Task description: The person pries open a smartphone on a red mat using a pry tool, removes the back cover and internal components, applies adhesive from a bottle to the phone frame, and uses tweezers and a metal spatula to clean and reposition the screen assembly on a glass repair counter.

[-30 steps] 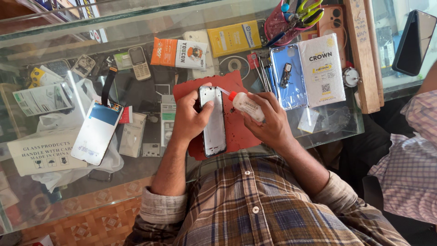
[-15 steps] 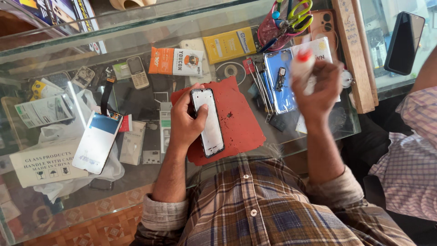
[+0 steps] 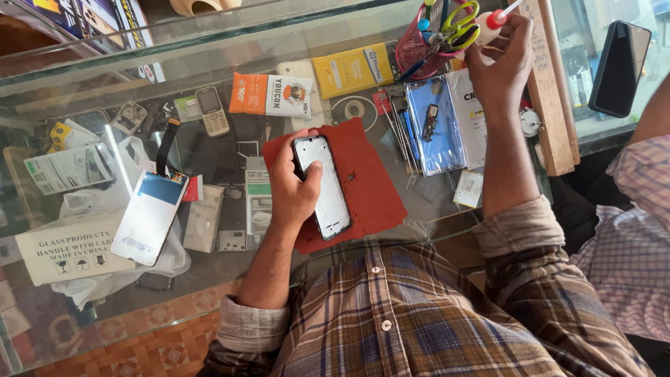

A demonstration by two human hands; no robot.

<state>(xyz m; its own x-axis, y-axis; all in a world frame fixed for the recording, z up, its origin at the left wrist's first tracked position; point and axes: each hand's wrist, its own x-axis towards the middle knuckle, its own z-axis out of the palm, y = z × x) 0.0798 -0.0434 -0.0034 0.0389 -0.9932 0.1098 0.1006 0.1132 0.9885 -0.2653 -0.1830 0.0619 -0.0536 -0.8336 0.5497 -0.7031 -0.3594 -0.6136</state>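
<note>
My left hand (image 3: 293, 185) grips a phone frame with a pale, bare inner face (image 3: 325, 190), pressing it on a red mat (image 3: 373, 188) on the glass counter, thumb across its upper part. My right hand (image 3: 499, 59) is stretched to the far right of the counter, closed around a small white bottle with a red cap (image 3: 492, 21), right beside a pink mesh tool holder (image 3: 426, 42) full of scissors and pens.
A blue phone back cover (image 3: 433, 126), white packet (image 3: 467, 112), yellow box (image 3: 352, 70), orange packet (image 3: 269, 94), tape roll (image 3: 354, 109), small keypad phone (image 3: 211, 109), a loose display panel (image 3: 149, 216) and a white box (image 3: 70, 248) lie about. Another person's checked sleeve (image 3: 631, 237) is at the right; a dark phone (image 3: 618, 66) stands there.
My right hand has lifted the white bottle away from the phone frame and carried it up to the far right, by the pink tool holder. The left hand stays on the frame.
</note>
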